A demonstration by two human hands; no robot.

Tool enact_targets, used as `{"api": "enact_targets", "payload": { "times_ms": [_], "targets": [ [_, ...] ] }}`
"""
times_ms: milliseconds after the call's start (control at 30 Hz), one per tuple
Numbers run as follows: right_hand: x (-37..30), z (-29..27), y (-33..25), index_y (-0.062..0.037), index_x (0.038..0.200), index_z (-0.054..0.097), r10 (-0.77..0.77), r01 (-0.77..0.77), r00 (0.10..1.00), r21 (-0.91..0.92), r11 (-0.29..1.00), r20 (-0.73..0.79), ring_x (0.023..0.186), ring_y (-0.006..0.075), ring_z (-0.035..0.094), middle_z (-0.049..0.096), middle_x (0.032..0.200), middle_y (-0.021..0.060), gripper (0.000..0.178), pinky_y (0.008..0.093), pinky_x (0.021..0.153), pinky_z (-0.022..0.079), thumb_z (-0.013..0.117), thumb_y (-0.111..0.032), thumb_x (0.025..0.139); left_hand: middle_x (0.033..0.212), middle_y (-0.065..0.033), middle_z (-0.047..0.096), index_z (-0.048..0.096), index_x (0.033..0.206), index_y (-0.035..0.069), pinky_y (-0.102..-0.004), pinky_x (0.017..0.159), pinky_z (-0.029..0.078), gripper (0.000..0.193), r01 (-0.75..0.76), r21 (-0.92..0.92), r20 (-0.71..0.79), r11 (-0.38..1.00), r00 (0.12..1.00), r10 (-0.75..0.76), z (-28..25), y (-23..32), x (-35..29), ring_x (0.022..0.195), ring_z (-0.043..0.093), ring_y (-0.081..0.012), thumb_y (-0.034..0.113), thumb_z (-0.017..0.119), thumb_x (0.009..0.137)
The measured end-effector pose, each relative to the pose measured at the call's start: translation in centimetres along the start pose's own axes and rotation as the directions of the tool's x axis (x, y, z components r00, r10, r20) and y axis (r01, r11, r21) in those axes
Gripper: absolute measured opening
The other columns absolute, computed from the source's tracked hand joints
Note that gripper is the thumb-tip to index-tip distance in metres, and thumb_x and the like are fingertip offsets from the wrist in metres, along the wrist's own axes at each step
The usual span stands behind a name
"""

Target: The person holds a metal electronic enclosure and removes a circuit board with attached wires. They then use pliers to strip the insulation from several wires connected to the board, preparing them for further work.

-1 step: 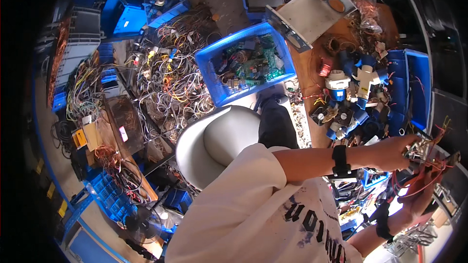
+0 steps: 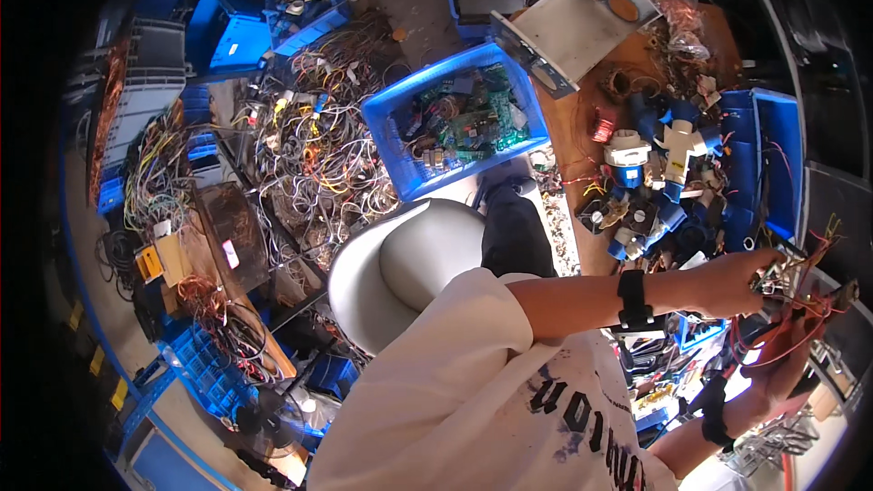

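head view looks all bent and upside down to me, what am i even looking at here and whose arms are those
It comes from a wide fisheye camera worn on a person's head, looking down, so straight edges curve. No machine: the arms are the wearer's own. The left hand and right hand, at the right edge, grip a small bundle of red wires with a metal part between them. Both wrists wear black bands. Below lie a blue bin of green circuit boards, heaps of tangled cables, blue and white plugs on a brown table, and a grey chair.
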State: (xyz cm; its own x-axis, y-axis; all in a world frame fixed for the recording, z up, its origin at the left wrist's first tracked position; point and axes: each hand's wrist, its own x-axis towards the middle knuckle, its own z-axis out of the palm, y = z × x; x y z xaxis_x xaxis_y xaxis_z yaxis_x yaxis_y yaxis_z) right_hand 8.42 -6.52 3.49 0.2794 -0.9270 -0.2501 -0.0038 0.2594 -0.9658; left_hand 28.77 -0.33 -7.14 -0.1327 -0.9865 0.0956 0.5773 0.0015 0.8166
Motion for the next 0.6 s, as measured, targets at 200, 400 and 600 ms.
{"api": "enact_targets", "payload": {
  "times_ms": [200,400,600],
  "targets": [
    [-0.4,-0.6,0.0,-0.0038,0.137,0.04,-0.045,0.042,0.995,-0.032,0.999,-0.088,0.094,0.0202,0.055,0.058,0.115,0.0113,0.046,0.0334,0.085,0.046,0.057,-0.01,0.094,0.085,-0.0193,0.064,0.031,0.141,0.001,-0.039,0.066,0.048,0.073,0.049,0.062,-0.026,0.997,0.999,-0.047,0.9,0.0,1.2,0.072,0.062,-0.0286,0.012,0.06,0.075],
    [-0.7,-1.9,0.1,-0.003,0.138,0.039,-0.12,0.117,0.985,-0.028,0.993,-0.122,0.101,0.0224,0.057,0.057,0.118,0.0141,0.048,0.0359,0.089,0.048,0.058,-0.009,0.093,0.087,-0.0267,0.061,0.028,0.138,-0.002,-0.0471,0.069,0.047,0.071,0.063,0.247,0.007,0.967,0.998,-0.067,2.1,-0.6,2.4,0.081,0.063,-0.0407,0.012,0.059,0.075],
    [-1.5,-0.9,-0.6,-0.0001,0.135,0.04,-0.102,0.083,0.966,-0.089,0.993,-0.236,0.105,0.0266,0.059,0.056,0.121,0.0174,0.049,0.0393,0.094,0.048,0.06,-0.005,0.09,0.086,-0.0311,0.06,0.027,0.135,0.0,-0.0509,0.07,0.045,0.066,0.118,0.278,0.082,0.953,0.986,-0.146,2.9,0.2,3.4,0.082,0.062,-0.0461,0.01,0.056,0.077]
  ]
}}
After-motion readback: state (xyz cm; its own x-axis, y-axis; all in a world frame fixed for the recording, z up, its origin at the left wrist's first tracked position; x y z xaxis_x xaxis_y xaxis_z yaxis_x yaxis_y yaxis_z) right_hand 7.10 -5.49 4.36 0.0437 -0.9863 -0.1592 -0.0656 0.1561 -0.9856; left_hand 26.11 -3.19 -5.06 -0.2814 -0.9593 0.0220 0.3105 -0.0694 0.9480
